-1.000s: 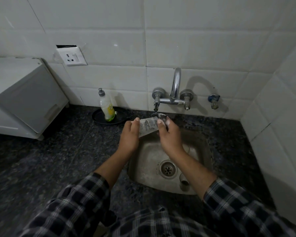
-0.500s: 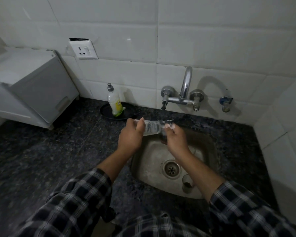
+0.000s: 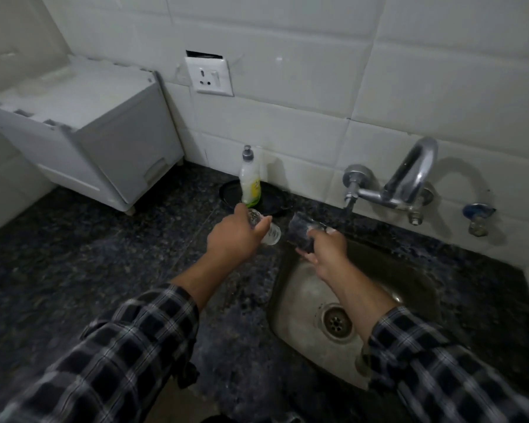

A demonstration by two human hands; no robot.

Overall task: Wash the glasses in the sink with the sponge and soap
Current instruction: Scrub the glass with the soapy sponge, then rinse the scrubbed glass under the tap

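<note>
My left hand (image 3: 231,244) grips a clear glass (image 3: 271,233), held tilted over the dark counter just left of the steel sink (image 3: 300,303). A dark, soapy sponge (image 3: 301,235) is clutched in my right hand (image 3: 329,254), above the sink's back left corner. The glass and the sponge are apart, with a small gap between them. A soap bottle (image 3: 250,184) with green liquid stands behind my left hand on a black dish (image 3: 275,203). Another glass (image 3: 361,363) sits in the sink's near part, mostly hidden by my right sleeve.
A chrome tap (image 3: 409,181) juts from the tiled wall over the sink, with a small blue valve (image 3: 477,215) to its right. A white box-like appliance (image 3: 83,129) occupies the counter's back left. A wall socket (image 3: 209,76) sits above the soap bottle.
The glass was held between both hands over the sink; now my left hand has carried it left over the counter, away from the sponge hand. The view has swung left.
</note>
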